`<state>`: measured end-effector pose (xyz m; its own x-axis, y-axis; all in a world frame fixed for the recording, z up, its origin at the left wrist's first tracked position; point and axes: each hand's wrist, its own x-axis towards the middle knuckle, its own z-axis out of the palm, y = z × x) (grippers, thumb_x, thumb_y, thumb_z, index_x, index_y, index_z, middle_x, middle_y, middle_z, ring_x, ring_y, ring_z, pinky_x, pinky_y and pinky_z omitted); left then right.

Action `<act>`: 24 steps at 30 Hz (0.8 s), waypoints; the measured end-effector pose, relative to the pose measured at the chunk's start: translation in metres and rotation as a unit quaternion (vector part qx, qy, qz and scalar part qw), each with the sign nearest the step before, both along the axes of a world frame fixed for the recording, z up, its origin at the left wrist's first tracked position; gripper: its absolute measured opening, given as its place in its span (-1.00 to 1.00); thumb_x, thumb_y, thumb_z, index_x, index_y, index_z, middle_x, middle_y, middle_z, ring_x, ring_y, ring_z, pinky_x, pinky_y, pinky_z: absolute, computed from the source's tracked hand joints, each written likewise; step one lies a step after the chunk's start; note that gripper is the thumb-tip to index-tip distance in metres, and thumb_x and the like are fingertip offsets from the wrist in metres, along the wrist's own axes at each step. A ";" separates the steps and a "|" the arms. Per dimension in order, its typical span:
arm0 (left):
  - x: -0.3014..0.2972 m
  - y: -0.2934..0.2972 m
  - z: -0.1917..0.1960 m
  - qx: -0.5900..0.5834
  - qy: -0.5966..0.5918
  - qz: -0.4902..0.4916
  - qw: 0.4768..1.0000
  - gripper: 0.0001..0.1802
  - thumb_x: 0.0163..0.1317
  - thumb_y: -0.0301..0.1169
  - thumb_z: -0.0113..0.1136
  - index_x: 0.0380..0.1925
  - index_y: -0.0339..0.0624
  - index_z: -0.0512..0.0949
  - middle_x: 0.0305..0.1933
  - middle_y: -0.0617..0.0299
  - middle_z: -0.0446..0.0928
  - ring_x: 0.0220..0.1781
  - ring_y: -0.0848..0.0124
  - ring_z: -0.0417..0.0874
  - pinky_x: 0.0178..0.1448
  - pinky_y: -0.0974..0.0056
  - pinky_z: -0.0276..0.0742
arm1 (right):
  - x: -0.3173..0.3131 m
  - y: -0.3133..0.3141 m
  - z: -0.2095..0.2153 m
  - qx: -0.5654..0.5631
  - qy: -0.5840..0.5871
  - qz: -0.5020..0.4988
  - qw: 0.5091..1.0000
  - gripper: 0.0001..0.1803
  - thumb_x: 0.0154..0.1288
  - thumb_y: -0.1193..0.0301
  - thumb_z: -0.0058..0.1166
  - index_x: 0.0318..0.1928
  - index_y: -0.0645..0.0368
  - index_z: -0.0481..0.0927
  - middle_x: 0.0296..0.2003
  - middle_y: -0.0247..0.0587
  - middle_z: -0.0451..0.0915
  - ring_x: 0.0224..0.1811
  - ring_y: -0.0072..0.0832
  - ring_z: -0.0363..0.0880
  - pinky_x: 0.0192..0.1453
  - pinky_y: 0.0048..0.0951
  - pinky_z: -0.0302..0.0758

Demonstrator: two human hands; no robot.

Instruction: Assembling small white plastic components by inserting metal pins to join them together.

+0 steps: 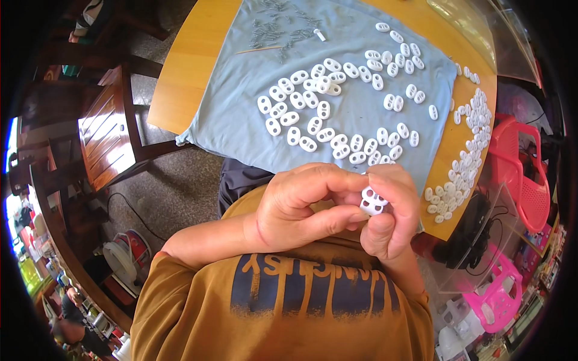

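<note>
Close to my chest, both hands meet around a small white plastic piece [373, 203] with round holes, which looks like a cord lock. The thumb and fingers of my left hand [301, 204] pinch its left side. My right hand [396, 210] grips it from the other side, thumb and fingers bent around it. My fingers cover part of the piece. Just beyond my hands, many white oval two-hole pieces [324, 110] lie scattered on a light blue cloth [241, 120], some touching or overlapping.
Small metal springs [274, 30], a thin wooden stick [259, 50] and a small white cylindrical part [319, 35] lie on the cloth's far side. More white pieces are heaped along the yellow table's [186, 78] right edge. A wooden chair [108, 132] stands left, a red plastic chair [521, 168] right.
</note>
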<state>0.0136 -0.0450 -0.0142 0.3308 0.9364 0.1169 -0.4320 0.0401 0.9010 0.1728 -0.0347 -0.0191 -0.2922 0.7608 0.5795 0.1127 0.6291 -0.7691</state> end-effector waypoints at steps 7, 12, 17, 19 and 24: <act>0.004 -0.002 0.000 -0.008 0.054 0.003 0.998 -0.71 0.08 -0.57 0.22 -0.14 -0.28 0.50 -0.39 0.20 0.54 -0.41 0.49 0.61 -0.34 0.43 0.53 | -0.003 0.000 -0.008 0.017 0.031 -0.022 0.999 -0.68 0.38 0.31 -0.22 -0.02 0.31 0.35 -0.40 -0.22 0.47 -0.49 -0.47 0.36 -0.44 -0.43 0.31; 0.007 -0.006 -0.001 -0.026 0.048 0.007 0.998 -0.73 0.09 -0.56 0.22 -0.16 -0.28 0.50 -0.40 0.20 0.55 -0.40 0.47 0.61 -0.35 0.42 0.52 | -0.004 -0.003 -0.014 0.029 0.051 -0.021 0.998 -0.69 0.38 0.33 -0.23 -0.02 0.31 0.34 -0.41 -0.25 0.46 -0.50 -0.50 0.33 -0.46 -0.43 0.29; 0.006 -0.004 -0.002 0.000 0.091 0.016 0.996 -0.74 0.07 -0.53 0.24 -0.19 -0.27 0.51 -0.40 0.20 0.56 -0.39 0.44 0.60 -0.34 0.40 0.51 | -0.008 -0.002 -0.017 0.040 0.064 -0.034 0.997 -0.71 0.38 0.35 -0.24 -0.03 0.31 0.34 -0.44 -0.28 0.45 -0.53 -0.53 0.31 -0.50 -0.44 0.26; 0.005 -0.002 -0.002 0.021 0.106 0.015 0.994 -0.75 0.07 -0.53 0.24 -0.20 -0.26 0.51 -0.40 0.20 0.56 -0.39 0.43 0.60 -0.34 0.39 0.50 | -0.011 -0.001 -0.018 0.046 0.082 -0.044 0.995 -0.72 0.38 0.37 -0.24 -0.04 0.31 0.34 -0.46 -0.29 0.44 -0.56 -0.53 0.30 -0.53 -0.45 0.24; 0.004 0.003 0.000 0.083 0.147 0.026 0.985 -0.78 0.08 -0.55 0.21 -0.22 -0.25 0.51 -0.40 0.19 0.56 -0.40 0.41 0.59 -0.35 0.37 0.49 | -0.013 0.003 -0.021 0.056 0.096 -0.048 0.993 -0.75 0.36 0.40 -0.22 -0.06 0.30 0.35 -0.48 -0.29 0.45 -0.59 -0.53 0.29 -0.55 -0.44 0.24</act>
<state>0.0175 -0.0415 -0.0142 0.3254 0.9289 0.1767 -0.1494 -0.1340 0.9797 0.1598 -0.0319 -0.0405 -0.0980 0.7077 0.6997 0.0346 0.7050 -0.7083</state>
